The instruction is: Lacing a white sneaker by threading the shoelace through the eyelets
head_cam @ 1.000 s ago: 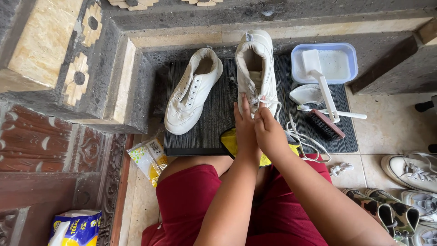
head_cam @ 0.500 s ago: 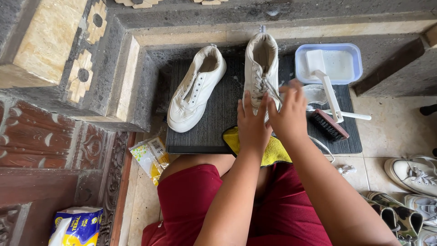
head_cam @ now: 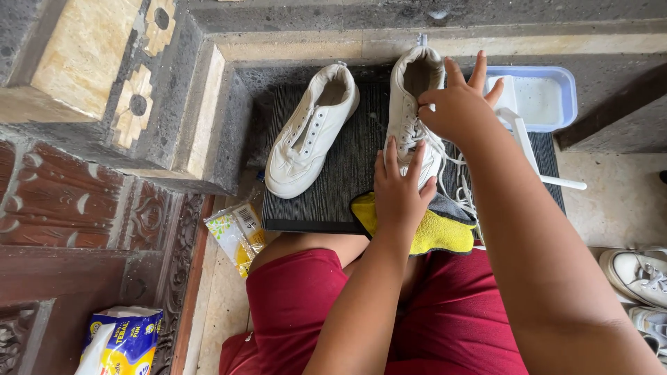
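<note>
Two white sneakers lie on a dark ribbed mat [head_cam: 333,180]. The left sneaker [head_cam: 306,142] has no lace and nobody touches it. My left hand [head_cam: 401,186] presses flat on the toe of the right sneaker [head_cam: 410,90], fingers spread. My right hand [head_cam: 458,104] pinches the white shoelace [head_cam: 451,156] at the upper eyelets of that shoe, and the loose lace trails down to the right. A yellow and grey cloth [head_cam: 434,229] lies under the shoe's toe at the mat's near edge.
A blue plastic tub [head_cam: 566,87] with milky water stands at the back right, a white brush handle [head_cam: 538,170] beside it. A yellow sachet [head_cam: 236,232] lies left of my knees, a yellow and blue packet [head_cam: 121,340] lower left. More white shoes [head_cam: 636,274] sit at right. A carved stone step [head_cam: 139,104] rises at left.
My right hand has moved up the right sneaker from its toe to the upper eyelets, drawing the lace with it. My left hand has stayed on the toe.
</note>
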